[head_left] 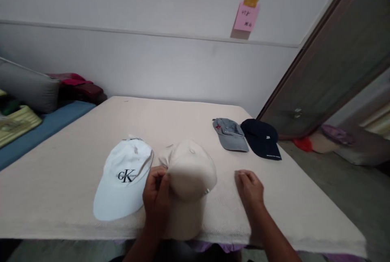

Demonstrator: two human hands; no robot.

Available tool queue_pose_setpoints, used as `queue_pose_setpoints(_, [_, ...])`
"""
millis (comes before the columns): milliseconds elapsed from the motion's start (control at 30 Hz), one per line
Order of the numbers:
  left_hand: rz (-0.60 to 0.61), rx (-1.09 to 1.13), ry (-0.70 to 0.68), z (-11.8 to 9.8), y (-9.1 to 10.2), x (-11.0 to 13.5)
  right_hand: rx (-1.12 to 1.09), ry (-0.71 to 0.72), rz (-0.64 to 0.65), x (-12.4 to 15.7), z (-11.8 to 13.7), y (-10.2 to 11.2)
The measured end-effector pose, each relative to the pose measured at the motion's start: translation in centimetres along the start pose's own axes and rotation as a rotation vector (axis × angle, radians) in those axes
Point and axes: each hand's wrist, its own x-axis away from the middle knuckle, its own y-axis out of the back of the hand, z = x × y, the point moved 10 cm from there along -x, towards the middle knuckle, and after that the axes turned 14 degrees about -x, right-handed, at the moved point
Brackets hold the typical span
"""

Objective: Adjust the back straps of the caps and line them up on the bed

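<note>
Left hand (157,193): thumb and fingers pinched on the beige fabric baseball cap (193,164) at its left side. Right hand (251,189): fingertips together, contents indeterminable. Cap lies between both hands.

A beige cap (190,170) lies crown up, brim nearest.

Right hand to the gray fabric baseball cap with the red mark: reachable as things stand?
Likely yes. Only pale cream cloth shows between the bare right hand and the gray cap; the navy fabric cap beside it leaves its brim uncovered. Distance is hard to judge from one view.
</note>
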Motion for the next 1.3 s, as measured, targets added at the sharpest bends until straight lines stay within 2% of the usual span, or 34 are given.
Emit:
queue_pose_setpoints(33, [0.059, 0.015, -0.012, -0.4, -1.2, 0.7, -0.069, -0.051, 0.045, 1.0, 0.0, -1.1])
queue_pose_setpoints(100, [0.154, 0.036, -0.027, -1.0, -3.0, 1.8, -0.48, -0.376, 0.244, 4.1, -1.1, -4.8])
queue_pose_setpoints(167, [0.217, 0.047, -0.018, -1.2, -4.1, 2.7, -0.75, -0.635, 0.409, 7.4, -0.7, -7.9])
queue_pose_setpoints(200, [0.244, 0.051, -0.006, -1.1, -4.6, 2.9, -0.827, -0.734, 0.48, 8.7, -0.1, -8.9])
queue_pose_setpoints(267, [0.294, 0.071, 0.029, -0.6, -5.3, 3.1, -0.936, -0.813, 0.503, 9.6, 0.9, -9.4])
queue_pose_setpoints(367, [0.248, 0.121, 0.185, 1.5, -5.1, 2.5, -1.0, -0.773, 0.473, 8.6, 2.0, -8.8])
queue_pose_setpoints(433, [0.229, 0.204, 0.419, 4.0, -5.3, 2.6, -1.0, -0.748, 0.501, 8.1, 2.5, -8.5])
queue_pose_setpoints(500, [0.318, 0.306, 0.659, 5.7, -6.7, 3.4, -1.0, -0.746, 0.544, 8.2, 2.8, -8.4])
queue_pose_setpoints(567, [0.474, 0.421, 0.841, 6.2, -8.5, 4.7, -1.004, -0.749, 0.558, 8.5, 2.8, -8.2])
queue_pose_setpoints(667, [0.6, 0.557, 0.979, 5.9, -9.3, 5.7, -1.0, -0.782, 0.594, 9.3, 2.5, -7.9])
queue_pose_setpoints(800, [0.582, 0.723, 0.884, 5.1, -8.1, 4.2, -0.917, -0.905, 0.856, 11.9, 2.8, -8.2])
queue_pose_setpoints(900, [0.696, 0.779, 0.835, 4.2, -8.1, 4.4, -0.812, -0.956, 0.994, 13.3, 2.7, -8.1])
queue_pose_setpoints(1033, [0.889, 0.732, 0.857, 3.7, -9.1, 6.7, -0.826, -0.935, 0.94, 12.6, 2.8, -8.4])
queue_pose_setpoints(1233, [1.087, 0.543, 0.922, 4.7, -10.2, 10.0, -0.804, -0.87, 0.816, 10.9, 2.2, -9.0])
queue_pose_setpoints(1300, [1.111, 0.488, 0.934, 5.0, -10.3, 10.3, -0.805, -0.832, 0.747, 10.1, 1.8, -8.7])
